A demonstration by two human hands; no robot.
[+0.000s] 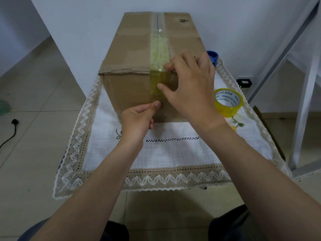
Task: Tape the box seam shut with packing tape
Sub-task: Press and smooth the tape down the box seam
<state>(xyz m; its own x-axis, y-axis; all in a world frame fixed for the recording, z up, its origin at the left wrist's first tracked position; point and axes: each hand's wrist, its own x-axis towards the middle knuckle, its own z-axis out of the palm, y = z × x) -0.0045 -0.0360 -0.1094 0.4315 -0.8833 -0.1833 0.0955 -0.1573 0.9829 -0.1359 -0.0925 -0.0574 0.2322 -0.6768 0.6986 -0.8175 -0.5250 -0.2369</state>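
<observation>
A brown cardboard box (132, 49) stands on a small cloth-covered table (173, 153). A strip of yellowish packing tape (159, 49) runs along the top seam and folds over the near edge down the front face. My right hand (189, 84) lies over the near top edge, its thumb pressing the tape on the front face and its fingers on the top. My left hand (139, 117) is curled against the lower front face, thumb pressed on the tape's lower end. The yellow tape roll (228, 102) lies on the cloth to the right of the box.
A blue object (213, 57) shows behind my right hand at the box's right side. A white frame (304, 101) stands to the right, with a small black device (244, 83) on the floor. A black cable (12, 131) lies on the tiled floor to the left.
</observation>
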